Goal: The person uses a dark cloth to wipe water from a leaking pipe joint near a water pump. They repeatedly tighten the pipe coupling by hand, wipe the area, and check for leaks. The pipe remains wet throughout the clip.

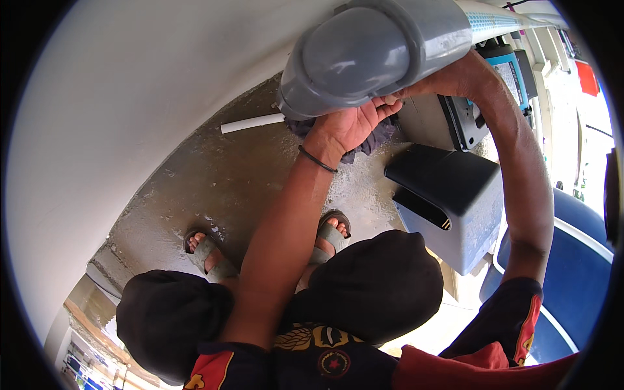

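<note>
A large smooth grey pipe elbow (354,52) hangs at the top, beside the white wall. Under its lower side I hold my left hand (351,125), palm turned up and a few fingers stretched apart; its other fingers are hidden by the elbow. My right hand (445,79) comes round from the right along the elbow's underside, its fingers bent in close to the left fingertips. Whatever they pinch, if anything, is too small or hidden to name. Below the hands a dark crumpled cloth (370,140) lies on the floor.
A short white pipe (252,123) lies on the wet floor (227,166) by the white wall (149,84). To the right stand a dark-topped box with a slot (448,195), a black case (465,123), a blue-and-black device (510,75) and blue chairs (562,279).
</note>
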Available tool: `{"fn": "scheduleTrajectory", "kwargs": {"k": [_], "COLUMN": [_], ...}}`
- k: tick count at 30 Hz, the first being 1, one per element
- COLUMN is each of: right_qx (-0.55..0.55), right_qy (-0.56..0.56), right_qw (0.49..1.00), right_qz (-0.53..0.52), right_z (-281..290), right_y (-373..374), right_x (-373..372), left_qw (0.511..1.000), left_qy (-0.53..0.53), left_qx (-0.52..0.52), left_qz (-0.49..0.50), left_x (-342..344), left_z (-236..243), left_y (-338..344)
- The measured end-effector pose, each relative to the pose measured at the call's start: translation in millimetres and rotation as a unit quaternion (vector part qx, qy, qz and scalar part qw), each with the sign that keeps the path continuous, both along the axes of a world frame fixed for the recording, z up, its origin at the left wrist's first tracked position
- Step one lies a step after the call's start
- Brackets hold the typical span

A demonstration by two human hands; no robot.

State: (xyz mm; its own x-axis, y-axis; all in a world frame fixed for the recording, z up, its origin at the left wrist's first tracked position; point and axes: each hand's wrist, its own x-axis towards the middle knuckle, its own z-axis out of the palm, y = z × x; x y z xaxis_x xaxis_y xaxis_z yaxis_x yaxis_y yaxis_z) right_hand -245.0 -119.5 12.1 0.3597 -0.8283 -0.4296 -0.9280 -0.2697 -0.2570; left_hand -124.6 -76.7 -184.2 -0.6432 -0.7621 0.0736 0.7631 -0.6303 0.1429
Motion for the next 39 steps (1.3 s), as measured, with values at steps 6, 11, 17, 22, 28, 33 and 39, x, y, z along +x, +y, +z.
{"fn": "scheduleTrajectory", "kwargs": {"k": [6, 11, 17, 22, 28, 33, 39], "right_qx": [-0.09, -0.108, -0.092, -0.103, -0.048, -0.058, -0.065], "right_qy": [0.013, -0.018, -0.01, -0.015, -0.036, -0.003, 0.03], "right_qw": [0.995, 0.987, 0.996, 0.994, 0.997, 0.995, 0.991], "right_qz": [-0.031, -0.12, -0.009, -0.023, -0.047, -0.079, -0.109], "right_z": [-19.9, -37.8, -22.9, -3.4, 11.1, 12.3, 11.6], "right_y": [14.0, 19.7, 12.8, 16.2, 23.3, 30.2, 34.7], "right_x": [-19.7, -34.0, -14.6, 7.1, 16.2, 20.0, 22.0], "left_qw": [0.892, 0.499, 0.349, 0.481, 0.486, 0.592, 0.616], "left_qy": [-0.344, -0.728, -0.798, -0.734, -0.723, -0.671, -0.647], "left_qx": [-0.26, -0.461, -0.492, -0.478, -0.489, -0.444, -0.446], "left_qz": [-0.135, -0.09, 0.012, 0.047, 0.05, 0.049, 0.046], "left_x": [32.8, 62.3, 68.1, 73.2, 75.4, 69.1, 61.3], "left_z": [3.3, 9.4, 13.1, 1.8, -10.4, -12.9, -8.5], "left_y": [-5.3, -7.8, 16.7, 29.2, 34.6, 36.7, 42.3]}}
